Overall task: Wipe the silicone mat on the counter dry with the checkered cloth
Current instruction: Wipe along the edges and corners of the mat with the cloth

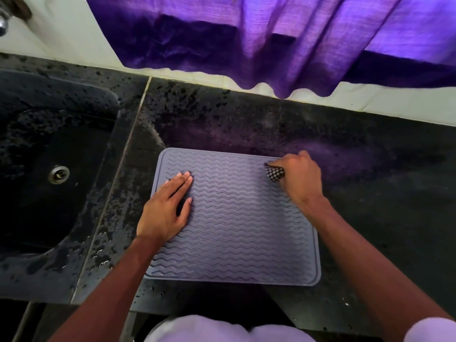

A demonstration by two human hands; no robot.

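A grey silicone mat (237, 218) with wavy ridges lies flat on the black stone counter (370, 193). My left hand (167, 208) rests flat on the mat's left side, fingers straight and pointing away from me. My right hand (299, 178) grips a bunched black-and-white checkered cloth (275, 173) and holds it against the mat's far right corner. Most of the cloth is hidden inside my fist.
A dark sink (49, 169) with a metal drain (58, 174) lies to the left of the mat. Water drops speckle the counter strip between the sink and the mat. A purple curtain (271, 40) hangs over the counter's back edge. A metal tap (3, 23) shows at the top left.
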